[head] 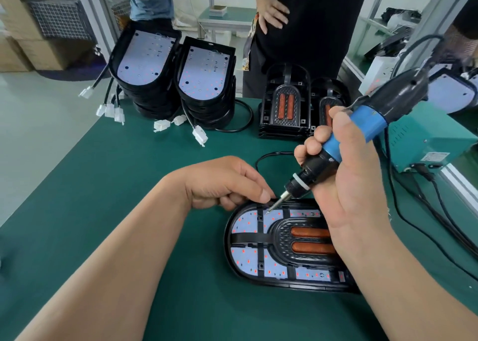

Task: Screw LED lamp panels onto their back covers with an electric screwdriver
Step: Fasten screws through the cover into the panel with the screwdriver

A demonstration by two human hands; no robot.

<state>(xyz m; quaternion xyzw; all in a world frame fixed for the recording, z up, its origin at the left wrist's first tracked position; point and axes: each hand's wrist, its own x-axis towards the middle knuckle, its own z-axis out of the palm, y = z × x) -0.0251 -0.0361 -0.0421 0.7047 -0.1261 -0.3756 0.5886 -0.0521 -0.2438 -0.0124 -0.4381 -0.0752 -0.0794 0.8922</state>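
Green-matted bench (129,185), seen from above. Near the right part of its near edge lies a black oval plastic back cover (229,240), long axis running left to right, with a white LED panel (248,224) dotted with red seated inside it. A black ribbed frame with two orange reflector bars (282,237) sits over the panel.

The right hand (346,180) is clamped around a blue-and-black electric screwdriver (362,131), which is tilted, with its bit tip touching the panel close to the cover's far rim. The left hand (227,183) rests at that far rim just beside the bit, thumb and curled fingers drawn together. Whether they pinch anything cannot be told.

Toward the far left corner stand two stacks of black covers fitted with white panels (147,64), their black cables ending in white plug connectors (199,135). At the far edge, centre, stand stacked black frames with orange bars (284,105). A teal metal power box (424,139) sits at the right edge. A person's hand (274,15) rests on a hip beyond the far edge.
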